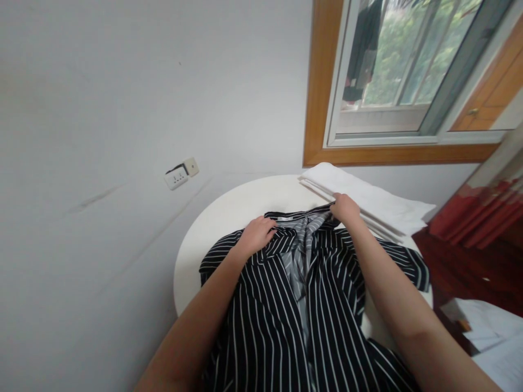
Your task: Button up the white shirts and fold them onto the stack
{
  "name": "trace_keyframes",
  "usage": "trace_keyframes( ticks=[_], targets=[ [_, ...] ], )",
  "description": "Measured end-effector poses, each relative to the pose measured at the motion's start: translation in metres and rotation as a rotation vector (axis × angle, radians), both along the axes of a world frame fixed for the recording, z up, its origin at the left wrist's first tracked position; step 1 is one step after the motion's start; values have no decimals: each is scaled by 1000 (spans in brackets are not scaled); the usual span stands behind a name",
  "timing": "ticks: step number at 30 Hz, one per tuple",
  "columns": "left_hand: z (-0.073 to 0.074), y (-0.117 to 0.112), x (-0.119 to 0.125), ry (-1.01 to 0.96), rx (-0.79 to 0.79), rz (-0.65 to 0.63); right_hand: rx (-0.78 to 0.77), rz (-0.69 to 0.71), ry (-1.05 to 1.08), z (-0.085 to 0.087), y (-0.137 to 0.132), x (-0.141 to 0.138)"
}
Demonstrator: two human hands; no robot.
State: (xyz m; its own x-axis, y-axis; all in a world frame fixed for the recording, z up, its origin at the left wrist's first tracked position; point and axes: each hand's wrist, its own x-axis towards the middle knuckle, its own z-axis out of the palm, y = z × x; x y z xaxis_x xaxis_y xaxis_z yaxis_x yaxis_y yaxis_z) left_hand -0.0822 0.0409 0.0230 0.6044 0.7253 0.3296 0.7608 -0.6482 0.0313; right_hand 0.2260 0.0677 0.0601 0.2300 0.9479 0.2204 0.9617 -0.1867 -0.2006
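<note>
A black shirt (269, 310) with thin white stripes lies front side up on a round white table (216, 218), its collar at the far end. The front hangs partly open down the middle and shows the grey inside. My left hand (258, 235) is closed on the left side of the collar, fingertips curled at its edge. At the collar's right end, my right hand (345, 209) pinches the fabric between thumb and fingers. The collar band stretches between both hands. One sleeve spreads out to each side, and the lower part runs out of view toward me.
A stack of white boards or folded sheets (368, 193) lies at the table's back right, close to my right hand. Behind are a wall with a socket (176, 178) and a wood-framed window (318, 109). White papers (490, 326) and a red curtain (482, 212) are at the right.
</note>
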Motion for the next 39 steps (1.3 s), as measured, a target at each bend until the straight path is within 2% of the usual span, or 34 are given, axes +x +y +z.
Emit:
trace_keyframes(
  ticks=[2, 4, 6, 8, 11, 14, 19, 23, 27, 30, 35, 39],
  targets=[
    [-6, 5, -4, 1, -4, 21, -176, 79, 18, 0, 3, 5],
    [-9, 8, -9, -15, -8, 32, -259, 117, 19, -1, 4, 9],
    [-11, 11, -13, -40, -9, 38, -245, 82, -7, -4, 3, 9],
    [-11, 12, -16, -70, -5, 49, -168, 37, -65, -6, 0, 9],
    [-11, 14, -19, -93, -11, 73, -66, 116, -124, -9, -1, 5],
    [-11, 15, -19, -101, -6, 89, -114, 226, -130, -15, 0, -2],
    [0, 24, -20, -135, 13, 89, -202, 182, -172, -23, 2, -9],
    [16, 43, -21, -94, 52, 102, -110, 159, -164, -13, 0, -7],
    [31, 67, -14, -44, 125, 129, 28, 144, -128, 8, -3, 3],
    [37, 85, -5, -42, 183, 172, 87, 105, -94, 22, -5, 10],
    [28, 104, 9, -37, 200, 343, 72, 28, 10, 24, -4, 15],
    [14, 96, 13, -94, 119, 377, 14, 57, 126, 15, 1, 13]
  ],
)
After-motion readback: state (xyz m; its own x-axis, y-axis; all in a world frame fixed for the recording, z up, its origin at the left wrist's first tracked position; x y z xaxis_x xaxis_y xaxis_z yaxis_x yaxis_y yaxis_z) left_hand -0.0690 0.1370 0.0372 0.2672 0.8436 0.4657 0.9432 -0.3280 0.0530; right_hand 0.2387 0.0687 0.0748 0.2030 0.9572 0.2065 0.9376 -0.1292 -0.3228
